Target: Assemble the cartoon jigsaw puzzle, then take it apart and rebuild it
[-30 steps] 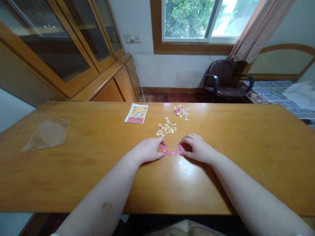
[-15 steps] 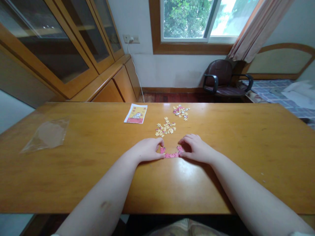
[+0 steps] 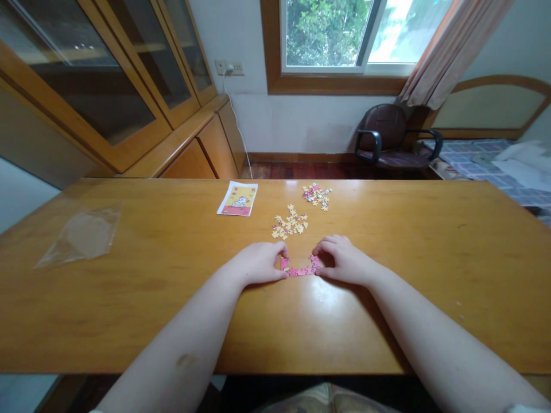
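A U-shaped run of joined pink jigsaw pieces (image 3: 301, 271) lies flat on the table in front of me. My left hand (image 3: 264, 262) is at its left end, thumb at the lower corner and index finger at the upper end, closed around that edge. My right hand (image 3: 342, 262) grips the right end in the same way, with thumb and fingers on the outer edge. Beyond the hands lies a loose pile of mostly yellow jigsaw pieces (image 3: 290, 223). Farther back is a second pile of pink, white and yellow pieces (image 3: 316, 195).
A picture card (image 3: 238, 199) with a white animal on yellow and pink lies left of the piles. A clear plastic bag (image 3: 84, 235) rests on the table's left side. Past the wooden table (image 3: 172, 310) stand a cabinet (image 3: 172, 137) and an armchair (image 3: 385, 135).
My right hand has shifted very slightly to the right along the strip's edge. My left hand and the piles look the same.
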Motion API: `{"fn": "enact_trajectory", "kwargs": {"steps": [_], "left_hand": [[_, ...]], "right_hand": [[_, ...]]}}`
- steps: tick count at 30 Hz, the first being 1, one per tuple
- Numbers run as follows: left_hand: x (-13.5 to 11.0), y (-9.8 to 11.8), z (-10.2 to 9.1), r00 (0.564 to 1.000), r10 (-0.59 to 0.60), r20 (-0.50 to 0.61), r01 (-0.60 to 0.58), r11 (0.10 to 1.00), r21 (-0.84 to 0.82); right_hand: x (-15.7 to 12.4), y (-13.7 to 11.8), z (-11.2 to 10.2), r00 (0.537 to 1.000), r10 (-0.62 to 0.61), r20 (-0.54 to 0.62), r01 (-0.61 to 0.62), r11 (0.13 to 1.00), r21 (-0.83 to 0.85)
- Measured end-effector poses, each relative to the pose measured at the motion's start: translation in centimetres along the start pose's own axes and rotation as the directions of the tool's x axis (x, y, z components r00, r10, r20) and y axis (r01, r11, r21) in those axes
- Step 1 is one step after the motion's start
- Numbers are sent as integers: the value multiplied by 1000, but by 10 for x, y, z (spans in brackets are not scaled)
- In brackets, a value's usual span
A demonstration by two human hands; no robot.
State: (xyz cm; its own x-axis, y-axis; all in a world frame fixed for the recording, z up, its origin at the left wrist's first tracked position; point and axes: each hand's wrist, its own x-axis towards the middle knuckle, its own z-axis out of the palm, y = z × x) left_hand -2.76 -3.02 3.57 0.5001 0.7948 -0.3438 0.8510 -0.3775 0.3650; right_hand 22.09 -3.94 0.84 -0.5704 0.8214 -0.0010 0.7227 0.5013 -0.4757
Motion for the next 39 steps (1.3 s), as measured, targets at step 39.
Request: {"fn": "enact_trajectory", "kwargs": {"steps": [39], "left_hand": [[-2, 6, 2, 999, -44, -23, 44, 999, -2]], "right_hand": [[-6, -32, 6, 976, -185, 117, 189, 982, -24]]}}
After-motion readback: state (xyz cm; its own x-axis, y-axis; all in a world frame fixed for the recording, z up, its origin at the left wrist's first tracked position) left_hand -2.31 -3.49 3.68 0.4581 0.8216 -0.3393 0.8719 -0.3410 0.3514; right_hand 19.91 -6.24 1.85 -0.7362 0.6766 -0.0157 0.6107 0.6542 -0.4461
